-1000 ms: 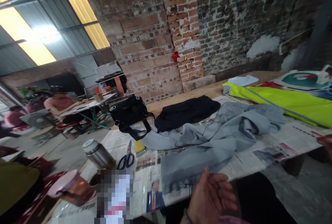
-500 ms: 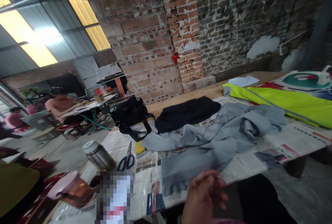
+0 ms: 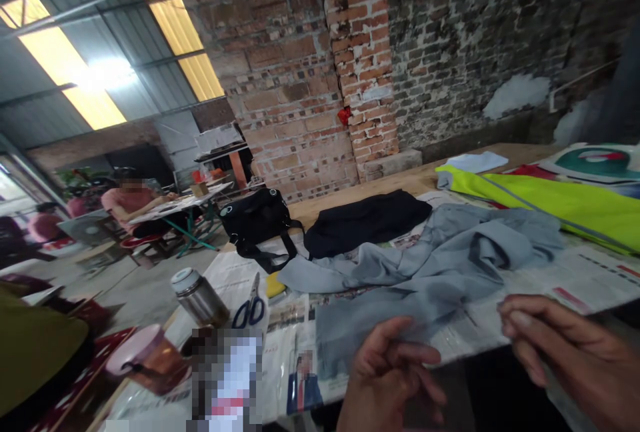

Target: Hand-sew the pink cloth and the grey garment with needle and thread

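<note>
Where the crumpled grey cloth garment (image 3: 425, 272) sprawls across the newspaper-covered wooden table (image 3: 590, 279), its near edge lies at the table's front, just beyond both hands. Left hand (image 3: 390, 379): low at the table edge, fingers loosely curled and apart, holding nothing, fingertips close to the grey hem; contact unclear. Right hand (image 3: 565, 345): entering from the right, fingers bent, empty, hovering over newspaper just beside the cloth.

Behind the grey garment: a folded black cloth (image 3: 365, 222), and left of it a black strapped bag (image 3: 257, 222). Right rear: a neon-yellow fabric piece (image 3: 560, 202), partly touching the grey heap. Left of the cloth: blue-handled scissors (image 3: 250, 305) on the paper, a small yellow object (image 3: 275, 284) beside them, then a steel flask with pale lid (image 3: 197, 295). A pink-rimmed copper-coloured cup (image 3: 145, 362) sits nearest the left corner. Far left, a seated person in a pink top (image 3: 133, 199) at another table.
</note>
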The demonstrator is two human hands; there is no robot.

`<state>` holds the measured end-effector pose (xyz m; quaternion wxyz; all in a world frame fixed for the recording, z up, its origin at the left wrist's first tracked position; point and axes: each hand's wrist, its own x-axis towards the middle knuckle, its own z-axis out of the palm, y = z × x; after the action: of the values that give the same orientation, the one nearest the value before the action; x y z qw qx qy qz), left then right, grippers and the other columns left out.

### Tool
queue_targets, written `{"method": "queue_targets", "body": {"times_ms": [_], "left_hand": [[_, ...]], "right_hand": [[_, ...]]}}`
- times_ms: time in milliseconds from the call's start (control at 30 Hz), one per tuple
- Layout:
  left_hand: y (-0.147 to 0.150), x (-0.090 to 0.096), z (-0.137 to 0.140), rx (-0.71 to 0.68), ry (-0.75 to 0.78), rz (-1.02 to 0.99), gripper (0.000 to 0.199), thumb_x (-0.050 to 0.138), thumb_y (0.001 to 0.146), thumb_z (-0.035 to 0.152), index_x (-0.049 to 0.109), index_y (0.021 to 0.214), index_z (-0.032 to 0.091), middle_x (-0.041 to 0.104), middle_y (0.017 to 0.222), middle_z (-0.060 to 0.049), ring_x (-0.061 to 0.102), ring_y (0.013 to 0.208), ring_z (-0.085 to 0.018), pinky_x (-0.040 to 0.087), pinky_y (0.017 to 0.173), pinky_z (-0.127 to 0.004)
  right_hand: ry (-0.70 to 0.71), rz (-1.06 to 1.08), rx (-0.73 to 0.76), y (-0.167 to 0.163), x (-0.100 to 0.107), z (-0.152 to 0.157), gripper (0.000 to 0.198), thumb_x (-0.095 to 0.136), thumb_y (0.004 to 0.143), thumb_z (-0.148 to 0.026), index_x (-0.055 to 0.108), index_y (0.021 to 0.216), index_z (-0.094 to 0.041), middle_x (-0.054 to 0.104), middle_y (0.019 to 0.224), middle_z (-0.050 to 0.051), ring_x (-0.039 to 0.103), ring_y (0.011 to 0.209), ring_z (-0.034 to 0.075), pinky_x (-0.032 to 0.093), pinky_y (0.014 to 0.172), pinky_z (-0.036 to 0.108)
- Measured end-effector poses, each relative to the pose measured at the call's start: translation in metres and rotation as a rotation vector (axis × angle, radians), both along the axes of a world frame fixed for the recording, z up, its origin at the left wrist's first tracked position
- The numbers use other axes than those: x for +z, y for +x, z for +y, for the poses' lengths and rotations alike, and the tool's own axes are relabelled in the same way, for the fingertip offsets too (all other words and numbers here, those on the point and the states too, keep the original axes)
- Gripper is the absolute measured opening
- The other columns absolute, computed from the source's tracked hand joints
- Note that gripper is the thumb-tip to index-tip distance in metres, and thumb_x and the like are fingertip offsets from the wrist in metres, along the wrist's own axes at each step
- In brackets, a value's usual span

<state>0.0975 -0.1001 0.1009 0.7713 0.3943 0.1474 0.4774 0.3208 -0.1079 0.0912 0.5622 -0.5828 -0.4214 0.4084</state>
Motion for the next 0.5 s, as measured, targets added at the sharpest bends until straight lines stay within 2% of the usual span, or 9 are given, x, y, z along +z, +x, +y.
{"method": "queue_targets", "body": {"times_ms": [133, 267, 367, 433, 500], "left_hand": [[0.000, 0.017, -0.003, -0.106, 0.067, 0.001, 0.047, 0.057, 0.075, 0.001, 0.057, 0.114, 0.027, 0.070, 0.098, -0.006, 0.068, 0.071, -0.018, 0.053, 0.056, -0.025], [0.001, 0.033, -0.004, -0.139, 0.123, 0.000, 0.047, 0.057, 0.077, 0.005, 0.054, 0.117, 0.029, 0.069, 0.103, -0.007, 0.068, 0.076, -0.019, 0.053, 0.060, -0.025], [0.003, 0.041, -0.004, -0.152, 0.138, 0.002, 0.047, 0.059, 0.077, 0.007, 0.054, 0.118, 0.029, 0.069, 0.103, -0.007, 0.068, 0.076, -0.018, 0.053, 0.060, -0.025], [0.005, 0.043, -0.004, -0.143, 0.140, 0.000, 0.046, 0.062, 0.076, 0.009, 0.055, 0.117, 0.027, 0.069, 0.101, -0.007, 0.068, 0.075, -0.018, 0.053, 0.058, -0.023], [0.006, 0.042, -0.004, -0.121, 0.128, -0.004, 0.045, 0.062, 0.075, 0.008, 0.055, 0.116, 0.026, 0.070, 0.099, -0.007, 0.068, 0.072, -0.018, 0.052, 0.056, -0.022]], "right_hand": [[0.025, 0.217, 0.201, -0.037, 0.010, 0.005, 0.057, 0.059, 0.072, -0.051, 0.045, 0.121, -0.026, 0.054, 0.059, -0.004, 0.042, 0.039, 0.008, 0.038, 0.044, 0.022], [-0.009, 0.256, 0.389, -0.043, 0.021, 0.012, 0.039, 0.057, 0.075, -0.048, 0.060, 0.105, -0.022, 0.062, 0.083, 0.003, 0.050, 0.050, 0.009, 0.042, 0.049, 0.023], [-0.025, 0.302, 0.590, -0.042, 0.033, 0.009, 0.040, 0.057, 0.074, -0.048, 0.063, 0.105, -0.022, 0.062, 0.098, 0.008, 0.055, 0.058, 0.012, 0.046, 0.058, 0.028], [-0.008, 0.333, 0.735, -0.044, 0.040, 0.005, 0.045, 0.057, 0.073, -0.051, 0.063, 0.107, -0.022, 0.064, 0.094, 0.009, 0.057, 0.061, 0.014, 0.046, 0.061, 0.031], [0.017, 0.345, 0.840, -0.047, 0.044, 0.002, 0.043, 0.056, 0.075, -0.051, 0.065, 0.103, -0.019, 0.064, 0.080, 0.008, 0.057, 0.062, 0.015, 0.045, 0.062, 0.031]]}}
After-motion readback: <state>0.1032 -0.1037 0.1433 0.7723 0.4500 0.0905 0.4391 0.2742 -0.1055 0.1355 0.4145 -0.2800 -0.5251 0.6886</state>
